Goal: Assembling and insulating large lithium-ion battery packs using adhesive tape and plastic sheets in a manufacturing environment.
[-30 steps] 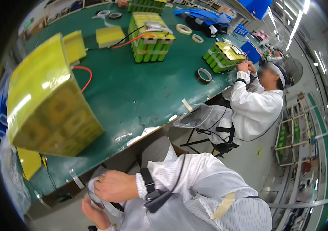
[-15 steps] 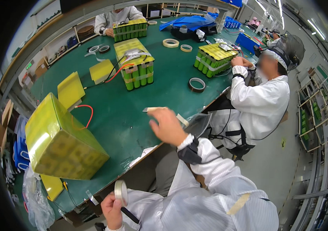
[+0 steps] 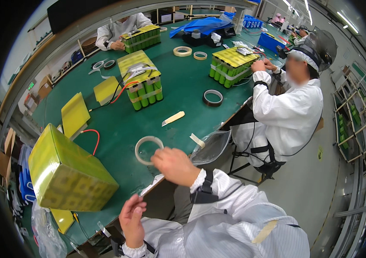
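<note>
My right hand has its curled fingers at the right rim of a pale roll of tape, at the table's near edge. Fingers partly raised and apart, my left hand is in front of the edge and holds nothing. Beyond the roll lies a utility knife with a cream handle and its blade out. To the left stands a large battery pack wrapped in yellow-green sheet, a red wire behind it. A plastic bag with a tape strip hangs over the edge beside my right hand.
On the green table stand green-celled battery packs, yellow sheets and a dark-cored tape roll. A co-worker at the right handles another pack. A second person works at the far side.
My right hand has left the knife on the table and come nearer, now at the tape roll. The roll has passed from my left hand, which has opened and risen slightly.
</note>
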### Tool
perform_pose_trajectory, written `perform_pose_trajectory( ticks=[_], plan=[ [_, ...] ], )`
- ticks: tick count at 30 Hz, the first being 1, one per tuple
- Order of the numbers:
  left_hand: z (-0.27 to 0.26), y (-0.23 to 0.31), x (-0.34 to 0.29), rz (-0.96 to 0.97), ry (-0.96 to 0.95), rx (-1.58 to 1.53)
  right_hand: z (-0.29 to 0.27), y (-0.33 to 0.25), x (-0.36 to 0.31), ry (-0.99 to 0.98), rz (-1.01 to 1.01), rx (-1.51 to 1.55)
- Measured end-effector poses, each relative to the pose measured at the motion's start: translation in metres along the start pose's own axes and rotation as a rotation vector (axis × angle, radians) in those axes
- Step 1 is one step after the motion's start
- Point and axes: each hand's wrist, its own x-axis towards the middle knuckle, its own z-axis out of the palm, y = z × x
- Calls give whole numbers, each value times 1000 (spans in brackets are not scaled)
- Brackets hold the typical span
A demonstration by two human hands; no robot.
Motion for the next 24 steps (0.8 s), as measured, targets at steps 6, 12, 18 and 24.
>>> perform_pose_trajectory(
  ticks=[6,12,18,24],
  plan=[
    [-86,-8,-59,61,224,4,8,-12,7,-69,65,-118],
    [-148,15,-99,218,532,359,33,-80,21,-129,-117,286],
    [-166,33,-81,286,642,683,46,-132,34,-295,-224,508],
    [-183,10,-92,427,640,1125,84,-195,50,-540,-279,580]
  ],
)
